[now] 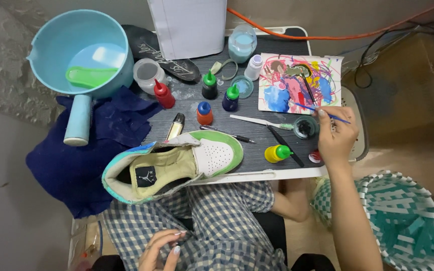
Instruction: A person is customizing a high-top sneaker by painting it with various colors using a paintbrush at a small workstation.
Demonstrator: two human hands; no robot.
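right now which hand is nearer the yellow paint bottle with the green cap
Right. The right hand holds a thin brush just right of the yellow bottle on the table; the left hand rests down on the lap, far below it.

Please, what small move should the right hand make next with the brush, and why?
Probably dip the thin blue brush into the small dark paint cup. The right hand holds the brush just above and beside that cup, and the sneaker lies waiting near the table edge, while the left hand rests on the lap.
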